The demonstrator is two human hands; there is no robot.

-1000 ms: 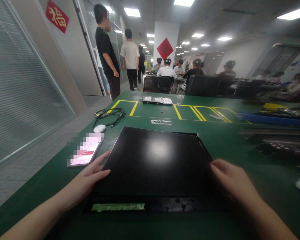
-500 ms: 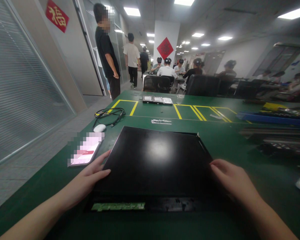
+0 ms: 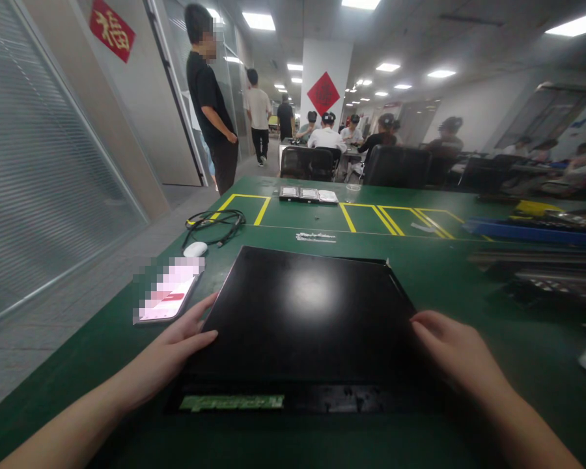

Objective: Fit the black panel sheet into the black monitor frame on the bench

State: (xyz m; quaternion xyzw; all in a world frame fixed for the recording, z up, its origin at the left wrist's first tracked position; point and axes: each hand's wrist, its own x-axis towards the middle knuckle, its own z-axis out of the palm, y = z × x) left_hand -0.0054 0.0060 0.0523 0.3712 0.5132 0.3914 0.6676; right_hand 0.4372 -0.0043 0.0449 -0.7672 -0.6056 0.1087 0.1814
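Observation:
A black display panel lies in front of me, its dark face up and a ceiling light mirrored in it. Along its near edge runs a green circuit board beside a dark strip. My left hand grips the panel's left edge, thumb on top and fingers at the side, partly hidden. At the opposite edge, my right hand holds the panel with the fingers bent under and mostly out of sight. A corner of a dark frame shows behind the panel's far right corner.
A phone, a white mouse and a coiled black cable lie to the left on the green table. Several hard drives stand at the far edge. Blurred parts, including a blue one, lie right. People are beyond.
Both hands keep their hold and the panel stays practically in place. In the background, a walking person has shifted slightly.

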